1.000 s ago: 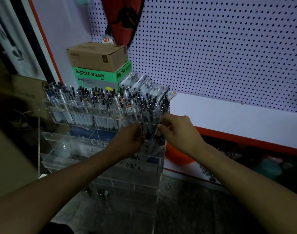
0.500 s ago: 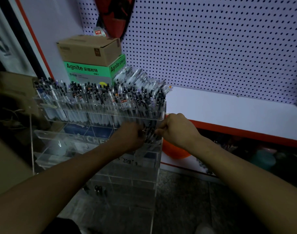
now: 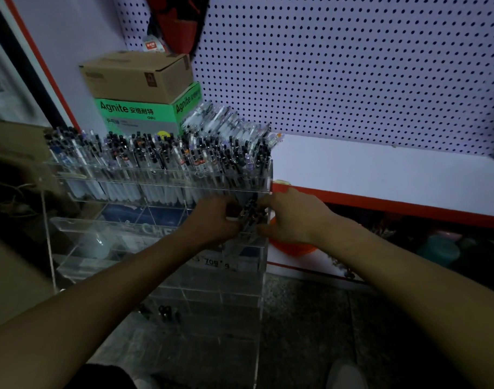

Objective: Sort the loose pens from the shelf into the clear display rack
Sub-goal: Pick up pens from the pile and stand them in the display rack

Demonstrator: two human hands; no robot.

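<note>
Behind the clear display rack (image 3: 161, 186), stacked boxes (image 3: 144, 94) are partly hidden by its packed top row of pens (image 3: 156, 153). Below that row, at the rack's right end, the left hand (image 3: 215, 220) and right hand (image 3: 292, 217) both close on a dim bunch of pens (image 3: 250, 216); single pens are indistinguishable. Right of the rack lie a white shelf (image 3: 380, 175) and pegboard (image 3: 352, 66).
</note>
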